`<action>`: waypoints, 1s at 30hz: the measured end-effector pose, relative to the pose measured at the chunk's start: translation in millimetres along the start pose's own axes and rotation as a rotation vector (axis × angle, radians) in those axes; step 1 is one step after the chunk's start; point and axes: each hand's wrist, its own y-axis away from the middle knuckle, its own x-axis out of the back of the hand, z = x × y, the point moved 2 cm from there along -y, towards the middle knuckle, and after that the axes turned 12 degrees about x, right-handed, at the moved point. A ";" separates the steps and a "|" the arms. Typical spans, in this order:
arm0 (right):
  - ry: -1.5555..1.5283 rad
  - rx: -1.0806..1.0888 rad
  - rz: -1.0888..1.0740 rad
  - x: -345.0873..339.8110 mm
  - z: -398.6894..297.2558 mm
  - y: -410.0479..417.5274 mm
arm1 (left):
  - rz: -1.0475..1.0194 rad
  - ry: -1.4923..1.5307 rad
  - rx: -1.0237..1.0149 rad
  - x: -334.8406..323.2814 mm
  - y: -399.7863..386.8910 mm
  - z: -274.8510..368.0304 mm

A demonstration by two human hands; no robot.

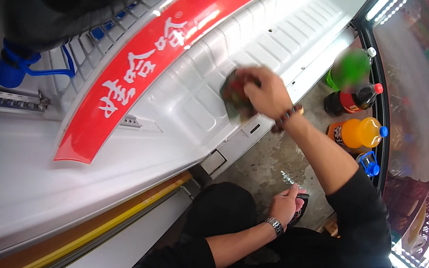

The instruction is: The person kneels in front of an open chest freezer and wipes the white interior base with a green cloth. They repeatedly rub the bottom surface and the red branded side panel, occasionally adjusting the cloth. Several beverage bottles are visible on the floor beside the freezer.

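Observation:
My right hand, blurred by motion, is closed on a crumpled dark red and green cloth. The cloth lies against the ribbed white floor of a display refrigerator. Near my knee, my left hand, with a metal watch at the wrist, holds a slender black object; its kind is not clear. To the right of my right forearm, large drink bottles stand on the concrete: a green one, a cola bottle, an orange soda bottle and a blue-capped bottle.
A wire shelf with a red front strip crosses above the cabinet floor. A large dark bottle with a blue cap lies on it. The black-framed glass door stands open at the right, with a dark red plastic crate beyond it.

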 end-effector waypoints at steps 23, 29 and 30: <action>0.641 0.351 0.299 -121.9 13.6 -53.6 | -0.443 0.293 0.180 5.8 -78.8 -101.0; 0.396 0.609 -0.290 -165.3 -21.4 -13.3 | -0.505 0.241 0.205 7.1 -83.0 -99.4; 0.287 0.551 -0.238 -154.8 -24.9 -13.4 | -0.419 0.221 0.156 10.4 -84.7 -94.3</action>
